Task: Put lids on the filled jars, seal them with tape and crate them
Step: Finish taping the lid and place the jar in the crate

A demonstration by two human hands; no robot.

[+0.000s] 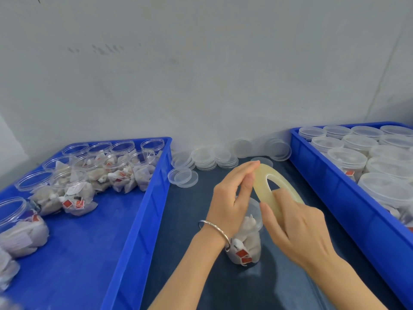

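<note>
While the right hand grips the tape roll and the left hand pinches at its edge, just above the lidded jar, free a clean, unwrinkled end first.

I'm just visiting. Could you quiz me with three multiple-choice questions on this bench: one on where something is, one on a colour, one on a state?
1. Where do the loose lids lie?
A. along the wall between the crates
B. in the left crate
C. on the floor

2. What colour are the crates?
A. green
B. blue
C. red

3. How are the jars in the left crate?
A. lidded
B. empty
C. open, holding sachets

Answers: 1 A, stacks sit by the wall on the dark table. 2 B, both crates are blue. 3 C, their rims are bare above the sachets.
</note>
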